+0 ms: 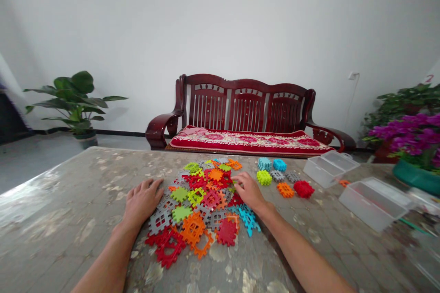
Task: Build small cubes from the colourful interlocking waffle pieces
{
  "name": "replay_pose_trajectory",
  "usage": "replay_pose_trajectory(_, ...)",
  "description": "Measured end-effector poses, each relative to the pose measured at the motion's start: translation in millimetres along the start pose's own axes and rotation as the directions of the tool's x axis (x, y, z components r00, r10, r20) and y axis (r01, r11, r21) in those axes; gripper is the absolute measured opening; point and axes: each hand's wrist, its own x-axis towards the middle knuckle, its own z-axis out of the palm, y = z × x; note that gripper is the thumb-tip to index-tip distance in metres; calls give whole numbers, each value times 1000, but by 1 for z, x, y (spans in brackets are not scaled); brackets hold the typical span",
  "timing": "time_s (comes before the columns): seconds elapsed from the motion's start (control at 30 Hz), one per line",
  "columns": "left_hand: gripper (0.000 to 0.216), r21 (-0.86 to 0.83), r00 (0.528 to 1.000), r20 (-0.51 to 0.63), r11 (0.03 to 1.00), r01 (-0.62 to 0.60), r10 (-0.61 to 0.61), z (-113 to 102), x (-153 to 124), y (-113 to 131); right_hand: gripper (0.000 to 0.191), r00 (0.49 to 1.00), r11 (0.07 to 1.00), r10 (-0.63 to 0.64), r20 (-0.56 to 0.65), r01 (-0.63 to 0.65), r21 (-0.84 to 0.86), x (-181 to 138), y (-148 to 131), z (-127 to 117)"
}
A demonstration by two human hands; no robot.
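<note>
A loose pile of notched plastic building tiles in red, orange, green, grey and blue lies on the table in front of me. My left hand rests flat on the tabletop at the pile's left edge, fingers stretched out and nothing held. On the other side, my right hand reaches to the pile's right edge. Its index finger and thumb are apart beside a red tile; whether the fingertips touch a tile is hard to see. A blue tile lies just below that wrist.
Sorted tile stacks stand to the right, including a yellow-green stack, an orange stack and a red stack. Beyond them are clear plastic boxes and a flower pot. A wooden bench stands behind the table.
</note>
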Motion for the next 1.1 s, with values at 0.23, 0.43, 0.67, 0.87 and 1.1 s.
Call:
replay_pose_trajectory(0.23, 51, -40, 1000, -9, 999, 22, -22, 2, -1, -1, 27, 991, 958, 50, 127, -11, -287, 25, -17, 8)
replay_pose_trajectory(0.43, 50, -70, 1000, -22, 998, 5, -7, 2, -2, -1, 20, 997, 991, 49, -61, -56, -124, 15, -2, -4)
replay_pose_trajectory(0.67, 50, -85, 999, -35, 996, -1, -2, 4, 0, -4, 34, 874, 821, 479, -82, -413, 393, -38, 33, -40)
replay_pose_trajectory(0.87, 52, -92, 1000, -5, 996, 16, -17, 1, 0, -3, 29, 939, 947, 301, -168, -315, -63, -74, 48, -64)
replay_pose_trajectory(1.1, 52, -114, 1000, -4, 993, 23, -23, 0, 1, -3, 44, 988, 954, 137, -67, -150, -259, -62, 38, -56)
